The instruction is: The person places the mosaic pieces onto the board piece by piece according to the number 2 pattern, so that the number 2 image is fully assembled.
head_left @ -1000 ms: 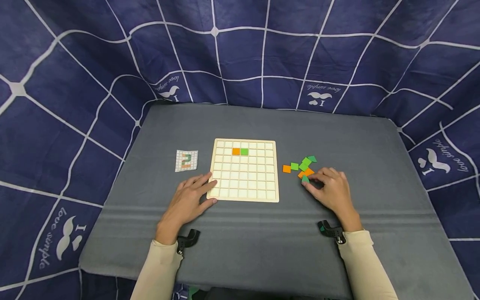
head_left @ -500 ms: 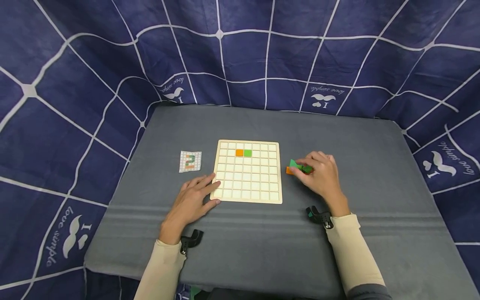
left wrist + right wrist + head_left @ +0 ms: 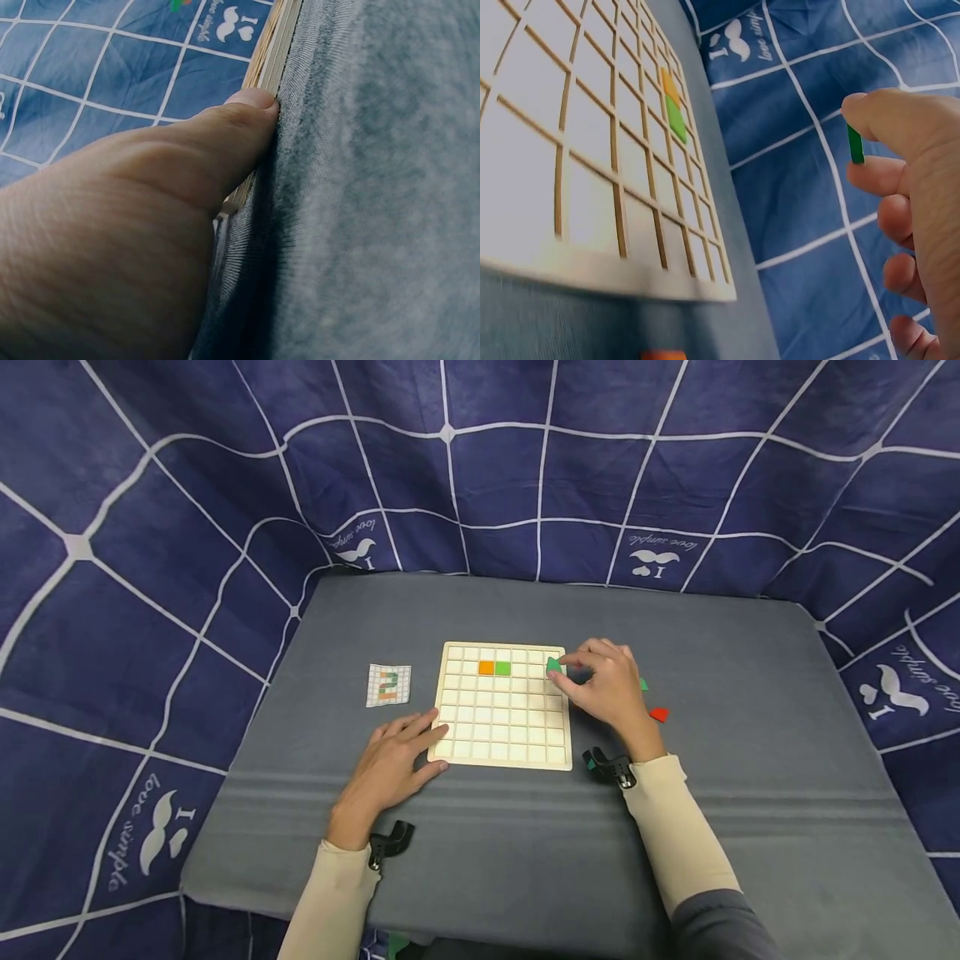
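Note:
A wooden grid board (image 3: 480,718) lies on the grey table, with an orange square tile (image 3: 487,668) and a light green square tile (image 3: 503,668) side by side in its second row from the back. My left hand (image 3: 390,768) rests at the board's near left corner, fingers extended over the rim. Its thumb (image 3: 225,135) lies against the board's near edge in the left wrist view. Between thumb and index finger, my right hand (image 3: 603,681) pinches a dark green tile (image 3: 553,665) above the board's far right part. The tile shows edge-on in the right wrist view.
Left of the board lies a small pattern card (image 3: 388,685) with a coloured grid figure. Right of the board, a red-orange tile (image 3: 658,715) and a green tile (image 3: 643,684) show past my right hand, which hides other tiles. A blue curtain (image 3: 495,468) surrounds the table.
My right hand has carried the dark green tile from the pile leftward and away from me, over the board's right side. The left hand has stayed on the board. The head view has shifted slightly.

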The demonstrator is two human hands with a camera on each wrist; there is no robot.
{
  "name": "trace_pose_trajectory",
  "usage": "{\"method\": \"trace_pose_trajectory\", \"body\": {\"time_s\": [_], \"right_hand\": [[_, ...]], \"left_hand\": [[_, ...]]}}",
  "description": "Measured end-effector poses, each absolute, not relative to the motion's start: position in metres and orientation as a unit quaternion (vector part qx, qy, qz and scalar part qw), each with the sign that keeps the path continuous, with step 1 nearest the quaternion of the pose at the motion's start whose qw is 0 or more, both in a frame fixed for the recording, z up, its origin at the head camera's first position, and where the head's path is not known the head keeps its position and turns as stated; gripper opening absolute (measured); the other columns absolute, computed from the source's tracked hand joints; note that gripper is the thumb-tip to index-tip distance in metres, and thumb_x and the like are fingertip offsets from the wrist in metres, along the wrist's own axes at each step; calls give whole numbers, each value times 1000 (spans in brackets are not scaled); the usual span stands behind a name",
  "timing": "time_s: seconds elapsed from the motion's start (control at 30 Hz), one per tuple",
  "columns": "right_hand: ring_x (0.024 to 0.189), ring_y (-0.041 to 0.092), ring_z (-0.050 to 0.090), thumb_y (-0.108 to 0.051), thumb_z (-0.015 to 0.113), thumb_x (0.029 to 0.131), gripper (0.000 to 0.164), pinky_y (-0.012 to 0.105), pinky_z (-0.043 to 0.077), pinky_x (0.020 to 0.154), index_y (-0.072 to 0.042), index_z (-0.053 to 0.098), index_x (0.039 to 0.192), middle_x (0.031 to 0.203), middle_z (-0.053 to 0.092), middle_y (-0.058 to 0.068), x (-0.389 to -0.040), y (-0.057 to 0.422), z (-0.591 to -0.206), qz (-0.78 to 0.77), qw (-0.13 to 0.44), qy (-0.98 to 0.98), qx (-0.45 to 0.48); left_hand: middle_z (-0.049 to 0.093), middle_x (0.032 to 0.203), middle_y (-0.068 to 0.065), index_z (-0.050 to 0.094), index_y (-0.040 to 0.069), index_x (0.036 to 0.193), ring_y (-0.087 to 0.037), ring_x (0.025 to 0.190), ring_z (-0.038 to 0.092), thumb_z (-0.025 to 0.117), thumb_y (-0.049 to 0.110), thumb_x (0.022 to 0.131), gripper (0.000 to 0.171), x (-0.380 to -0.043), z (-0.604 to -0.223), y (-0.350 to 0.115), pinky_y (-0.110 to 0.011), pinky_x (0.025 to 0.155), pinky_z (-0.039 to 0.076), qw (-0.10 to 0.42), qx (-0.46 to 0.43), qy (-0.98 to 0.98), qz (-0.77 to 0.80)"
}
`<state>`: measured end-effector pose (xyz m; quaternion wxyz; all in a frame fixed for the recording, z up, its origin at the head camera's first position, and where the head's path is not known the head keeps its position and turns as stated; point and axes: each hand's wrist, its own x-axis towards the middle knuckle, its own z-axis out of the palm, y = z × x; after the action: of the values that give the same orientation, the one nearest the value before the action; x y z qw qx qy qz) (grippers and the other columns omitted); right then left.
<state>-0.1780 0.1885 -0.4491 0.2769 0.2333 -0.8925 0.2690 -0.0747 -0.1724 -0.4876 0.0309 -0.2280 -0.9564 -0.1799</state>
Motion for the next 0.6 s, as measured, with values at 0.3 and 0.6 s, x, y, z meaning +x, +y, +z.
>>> {"method": "trace_pose_trajectory", "body": {"time_s": [0.3, 0.6], "right_hand": [[68, 19, 56, -40, 84, 80, 25, 37, 30, 65, -17, 82, 89, 73, 63, 1, -192, 164, -459, 274, 244, -900, 233], [69, 16, 55, -41, 82, 83, 25, 36, 34, 68, -18, 83, 93, 74, 62, -1, -203, 152, -476, 271, 198, -914, 227]], "left_hand": [[42, 160, -2, 55, 25, 146, -31, 143, 43, 69, 50, 92, 61, -74, -485, -172, -57, 109, 35, 32, -229, -957, -178], [40, 161, 0, 54, 27, 147, -29, 144, 42, 66, 51, 94, 60, -73, -485, -173, -56, 111, 35, 17, -225, -958, -175]]}}
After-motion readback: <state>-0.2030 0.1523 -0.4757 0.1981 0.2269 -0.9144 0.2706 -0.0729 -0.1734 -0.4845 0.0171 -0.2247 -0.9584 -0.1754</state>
